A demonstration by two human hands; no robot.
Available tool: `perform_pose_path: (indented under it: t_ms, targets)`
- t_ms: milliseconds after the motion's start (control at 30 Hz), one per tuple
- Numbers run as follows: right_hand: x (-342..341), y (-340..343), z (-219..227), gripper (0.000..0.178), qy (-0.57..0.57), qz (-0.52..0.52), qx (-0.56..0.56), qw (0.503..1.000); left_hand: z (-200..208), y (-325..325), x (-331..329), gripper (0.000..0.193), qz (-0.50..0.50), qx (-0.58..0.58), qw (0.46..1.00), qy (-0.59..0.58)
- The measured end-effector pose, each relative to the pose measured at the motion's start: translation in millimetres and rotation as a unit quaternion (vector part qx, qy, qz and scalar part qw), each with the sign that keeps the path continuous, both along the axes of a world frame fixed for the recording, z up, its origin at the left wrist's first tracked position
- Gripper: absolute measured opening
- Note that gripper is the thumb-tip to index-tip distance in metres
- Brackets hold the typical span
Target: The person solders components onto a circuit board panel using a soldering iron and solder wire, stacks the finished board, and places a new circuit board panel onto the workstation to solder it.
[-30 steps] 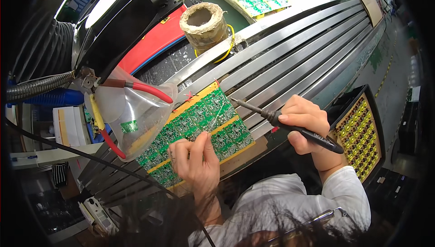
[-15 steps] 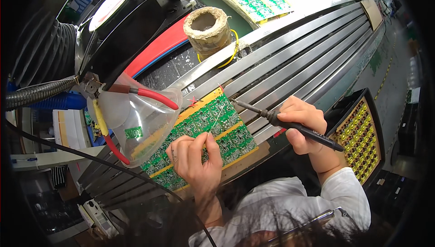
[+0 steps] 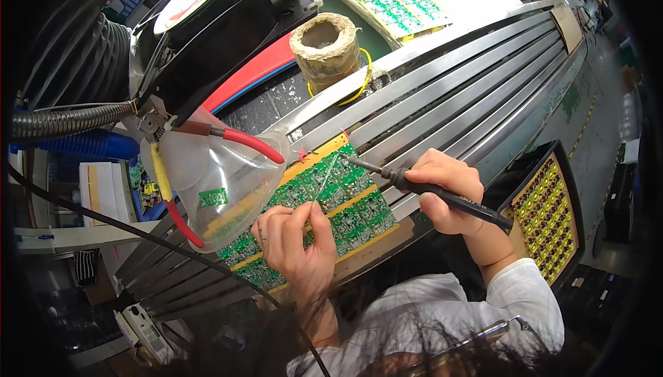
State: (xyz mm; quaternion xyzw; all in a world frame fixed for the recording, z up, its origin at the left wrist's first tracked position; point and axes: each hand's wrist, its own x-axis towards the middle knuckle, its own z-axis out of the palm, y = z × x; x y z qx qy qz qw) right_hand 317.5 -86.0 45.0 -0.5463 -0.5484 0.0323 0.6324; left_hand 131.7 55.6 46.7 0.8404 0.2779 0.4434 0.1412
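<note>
A green circuit board panel (image 3: 360, 217) with yellow edge strips lies across the metal rails. Above it my left hand (image 3: 295, 237) is closed, pinching a thin silvery solder wire (image 3: 325, 182) between thumb and forefinger. The wire points up toward the panel's far right corner. My right hand (image 3: 447, 189) grips a black soldering iron (image 3: 452, 199), its tip over that same corner, close to the wire's end. Whether tip and wire touch, I cannot tell. Short red wires (image 3: 302, 155) stick up at the panel's far edge.
A clear plastic funnel (image 3: 235, 194) and red-handled pliers (image 3: 254, 145) overhang the panel's left part. Behind stand a cardboard-like tube (image 3: 324, 49) and a black fan (image 3: 242, 28). More boards (image 3: 394, 0) lie at the back. A black tray of yellow parts (image 3: 549, 218) sits at right. A dark cable (image 3: 173, 251) crosses lower left.
The soldering iron has moved left, bringing its tip over the panel's corner and nearer the solder wire's end. My left hand keeps its pinch. The whole view has shifted slightly.
</note>
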Motion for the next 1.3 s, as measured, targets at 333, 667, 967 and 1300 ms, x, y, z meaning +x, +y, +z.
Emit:
perform_pose_path:
  t_ms: [333, 667, 967, 1300]
  targets:
    - [-2.4, 5.3, 4.1, 0.029, -0.053, 0.005, -0.013, 0.999, 1.3, 1.2, 3.7, 0.014, 0.004, 0.027, 0.999, 0.031]
    - [-5.1, -0.4, 9.9, 0.029, -0.107, -0.032, 0.0, 0.994, 0.4, 1.8, -6.0, 0.014, 0.016, 0.041, 0.999, 0.033]
    - [-11.6, -0.4, 5.2, 0.027, -0.02, -0.022, 0.024, 0.999, 1.8, 6.7, -28.7, 0.012, 0.052, 0.009, 0.999, 0.007]
    - [-23.6, 10.4, -1.3, 0.027, -0.02, 0.017, 0.013, 1.0, -5.8, 9.0, -31.7, 0.013, 0.022, 0.035, 0.999, -0.005]
